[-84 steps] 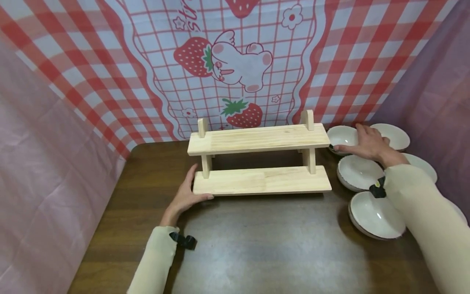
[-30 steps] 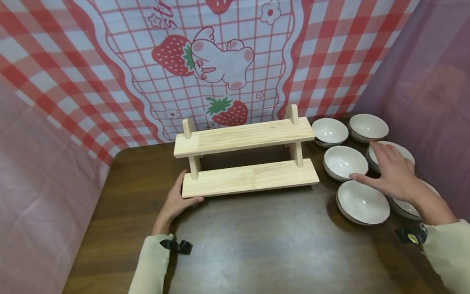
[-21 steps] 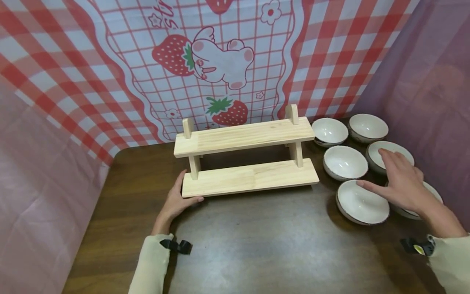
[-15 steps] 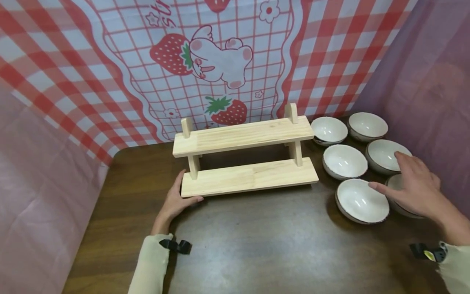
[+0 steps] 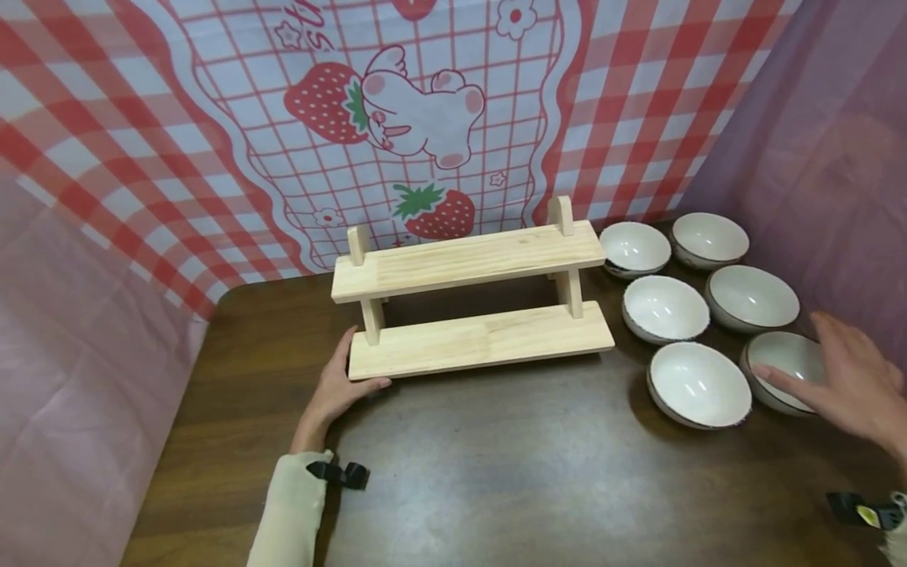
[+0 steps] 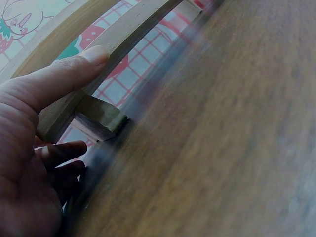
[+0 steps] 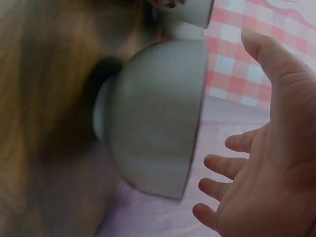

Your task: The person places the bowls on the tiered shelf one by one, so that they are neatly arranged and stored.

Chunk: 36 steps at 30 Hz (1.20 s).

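Observation:
A two-tier wooden shelf [image 5: 489,340] stands at the back of the table, angled slightly. My left hand [image 5: 338,387] grips the left end of its lower board, the thumb along the front edge and the other fingers round the far side. In the left wrist view, the thumb presses the board's edge [image 6: 140,29] while the lower fingers curl beneath. My right hand [image 5: 853,378] hovers, fingers spread, at the nearest right-hand white bowl [image 5: 790,358]. The right wrist view has that bowl's side [image 7: 153,116] apart from the hand [image 7: 281,138], which holds nothing.
Several white bowls with dark rims sit in two columns right of the shelf, among them a front-left one [image 5: 697,386] and a back-right one [image 5: 708,239]. A checked strawberry cloth [image 5: 439,118] hangs behind; a purple cloth [image 5: 836,181] borders the right side.
My right hand has travelled from the back bowls toward the front right, passing above the right column and uncovering the bowls. The left hand keeps its hold on the shelf. The head view shifted slightly.

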Each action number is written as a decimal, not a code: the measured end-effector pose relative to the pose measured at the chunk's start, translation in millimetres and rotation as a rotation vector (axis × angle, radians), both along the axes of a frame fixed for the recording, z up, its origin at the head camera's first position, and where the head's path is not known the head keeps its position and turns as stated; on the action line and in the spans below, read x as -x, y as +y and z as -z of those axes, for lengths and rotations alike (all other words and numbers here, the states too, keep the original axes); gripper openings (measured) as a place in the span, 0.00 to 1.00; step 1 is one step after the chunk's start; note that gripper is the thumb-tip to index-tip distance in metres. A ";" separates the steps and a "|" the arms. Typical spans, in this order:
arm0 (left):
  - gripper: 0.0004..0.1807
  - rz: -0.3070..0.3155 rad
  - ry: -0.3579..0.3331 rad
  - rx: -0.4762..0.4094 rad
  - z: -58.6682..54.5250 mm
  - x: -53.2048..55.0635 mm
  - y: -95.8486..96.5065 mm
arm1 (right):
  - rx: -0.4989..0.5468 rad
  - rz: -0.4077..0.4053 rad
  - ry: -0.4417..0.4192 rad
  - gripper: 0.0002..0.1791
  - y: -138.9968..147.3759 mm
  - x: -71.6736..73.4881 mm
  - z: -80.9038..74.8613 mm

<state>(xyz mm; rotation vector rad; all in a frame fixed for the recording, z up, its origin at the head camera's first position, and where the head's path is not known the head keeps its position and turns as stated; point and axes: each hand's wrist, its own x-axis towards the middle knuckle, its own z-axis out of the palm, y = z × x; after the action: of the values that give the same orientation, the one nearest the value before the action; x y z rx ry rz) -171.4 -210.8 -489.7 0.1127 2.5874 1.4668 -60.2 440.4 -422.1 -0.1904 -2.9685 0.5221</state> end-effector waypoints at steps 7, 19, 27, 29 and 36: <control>0.62 0.007 0.011 -0.009 -0.3 1.0 1.6 | 0.029 -0.004 0.012 0.59 7.9 -6.6 14.2; 0.63 0.000 0.004 -0.029 -0.6 1.6 1.6 | 0.079 0.009 -0.017 0.58 18.1 -14.5 28.4; 0.63 0.001 0.006 -0.022 -0.7 0.6 1.6 | 0.146 -0.045 0.074 0.57 21.0 -23.1 42.8; 0.63 0.003 0.007 -0.020 -0.9 0.4 1.7 | 0.143 -0.038 0.086 0.57 20.9 -26.3 45.5; 0.63 -0.006 0.002 -0.022 -0.5 -0.1 0.0 | 0.173 -0.019 0.111 0.60 18.7 -30.1 50.6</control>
<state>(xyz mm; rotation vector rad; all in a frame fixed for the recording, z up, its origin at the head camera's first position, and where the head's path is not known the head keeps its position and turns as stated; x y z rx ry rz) -171.3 -210.8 -489.2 0.1090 2.5754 1.4983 -30.1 459.0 -472.7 -0.1444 -2.8198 0.7669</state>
